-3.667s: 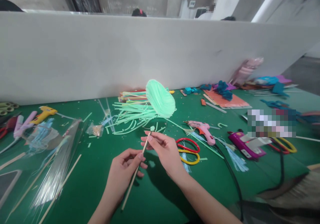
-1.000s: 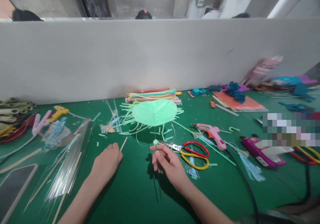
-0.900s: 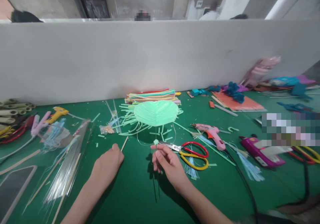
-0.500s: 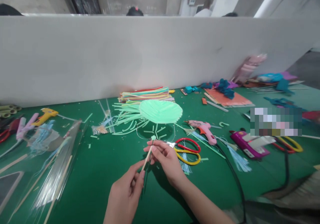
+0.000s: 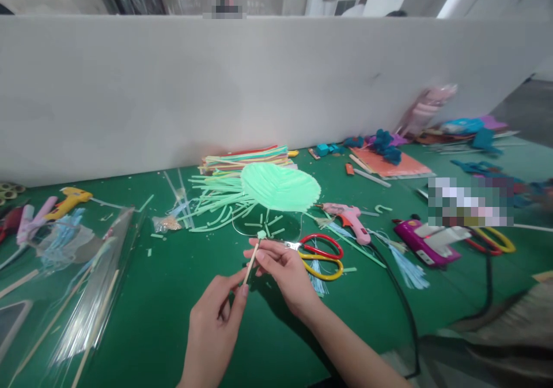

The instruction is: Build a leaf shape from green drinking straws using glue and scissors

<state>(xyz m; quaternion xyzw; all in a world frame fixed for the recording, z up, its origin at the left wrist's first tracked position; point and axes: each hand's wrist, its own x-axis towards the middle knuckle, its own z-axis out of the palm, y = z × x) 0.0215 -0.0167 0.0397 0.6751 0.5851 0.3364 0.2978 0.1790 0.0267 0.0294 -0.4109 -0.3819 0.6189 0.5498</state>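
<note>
My left hand [image 5: 213, 324] pinches the lower end of a thin wooden stick [image 5: 251, 260] between thumb and fingers. The fingertips of my right hand [image 5: 283, 267] grip the same stick just below its top, beside a small mint-green piece [image 5: 261, 234] on a thin wire. That wire rises to a mint-green round straw canopy [image 5: 280, 187] hovering above the green table [image 5: 173, 296]. Both hands are held slightly above the table, close together.
Red and yellow scissors [image 5: 322, 255] lie right of my right hand. A pink glue gun [image 5: 349, 219], a purple tool [image 5: 425, 245], cut green straws [image 5: 216, 203], a stack of coloured straws [image 5: 246, 156] and clear wrapped sticks [image 5: 86, 296] lie around. A grey partition [image 5: 216, 88] closes the back.
My left hand picked up the short stick from the table on the left and brought it to my right hand. Both hands now hold it together under the green piece.
</note>
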